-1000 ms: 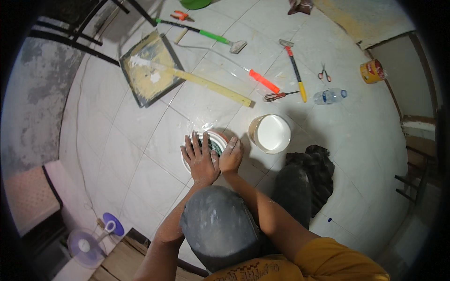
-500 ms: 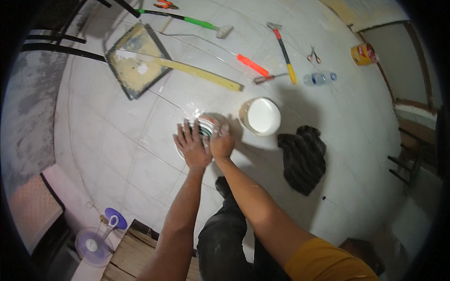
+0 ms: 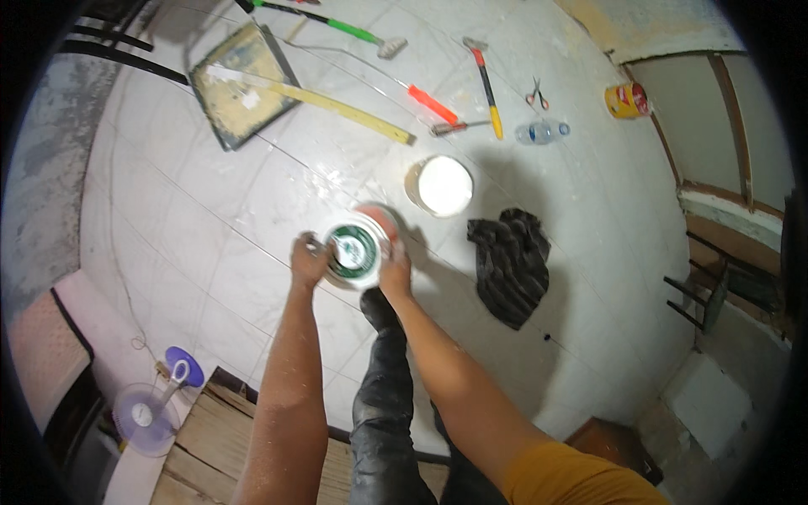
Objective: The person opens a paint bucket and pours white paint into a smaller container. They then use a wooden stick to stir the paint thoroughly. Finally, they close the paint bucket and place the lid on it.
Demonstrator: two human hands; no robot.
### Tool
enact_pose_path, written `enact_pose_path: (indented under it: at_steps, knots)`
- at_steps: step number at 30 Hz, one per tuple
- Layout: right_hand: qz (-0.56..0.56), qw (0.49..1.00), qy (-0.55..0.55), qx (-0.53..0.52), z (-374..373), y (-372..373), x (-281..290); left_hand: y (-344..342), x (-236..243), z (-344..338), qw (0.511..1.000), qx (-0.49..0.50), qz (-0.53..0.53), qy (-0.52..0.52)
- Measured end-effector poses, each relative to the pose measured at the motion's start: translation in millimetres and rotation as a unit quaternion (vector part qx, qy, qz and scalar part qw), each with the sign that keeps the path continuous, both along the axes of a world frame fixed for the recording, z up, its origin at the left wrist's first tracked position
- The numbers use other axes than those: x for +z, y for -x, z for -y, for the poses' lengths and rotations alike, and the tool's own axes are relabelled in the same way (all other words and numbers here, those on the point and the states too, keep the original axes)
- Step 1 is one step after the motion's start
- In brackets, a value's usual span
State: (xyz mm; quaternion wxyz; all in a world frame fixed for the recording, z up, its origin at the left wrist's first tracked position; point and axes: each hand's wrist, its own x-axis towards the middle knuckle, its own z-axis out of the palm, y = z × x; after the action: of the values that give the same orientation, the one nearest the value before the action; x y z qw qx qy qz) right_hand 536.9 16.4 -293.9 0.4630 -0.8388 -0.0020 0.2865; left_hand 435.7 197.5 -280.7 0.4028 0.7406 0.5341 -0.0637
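**Paint tub gripped both sides at the lid rim**

Your left hand [image 3: 308,261] and right hand [image 3: 395,268] are both clamped on the paint tub [image 3: 357,246], one at 9 o'clock of the lid, the other at 3 o'clock. Fingers wrap the rim; can't tell if the tub is off the floor or still resting on it.

Location: tub sits roughly mid-frame on the white tiled floor [image 3: 210,252], directly ahead of your knee. The open white bucket [image 3: 441,186] is near it at 1 o'clock, not touching. The black rag [image 3: 510,263] lies at 3 o'clock, apart from the tub.

Handling, my read:
- Rigid plastic wall, lid with green label on top. Stiff, not fragile.
- Likely heavy if full, and contents will slosh. Keep it level.
- Floor looks wet or glossy around the tub, and your forearms carry paint specks, so assume slick surfaces. The rim lip is the only positive hold.
- Best grip: opposite sides under the rim, as you have it now. Don't trust the lid alone; can't tell if it's seated.

Further out at 12 o'clock: paint tray [image 3: 237,84], yellow straightedge [image 3: 337,108], hammer [image 3: 485,77]. All well apart from the tub.
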Motion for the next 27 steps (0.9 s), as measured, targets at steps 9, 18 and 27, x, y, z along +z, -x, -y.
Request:
enact_pose_path:
  at_steps: [9, 18, 27]
  knots:
    - [-0.042, 0.975, 0.148, -0.163, 173, 24, 97, -51, 68, 169, 0.993, -0.055, 0.021, 0.099]
    - [-0.129, 0.946, 0.205, -0.215, 342, -62, 120, -171, 74, 318, 0.973, -0.17, 0.003, 0.158]
    - [-0.104, 0.866, -0.054, -0.485, 487, -246, 89, -450, 79, 496, 0.921, -0.368, 0.116, 0.052]
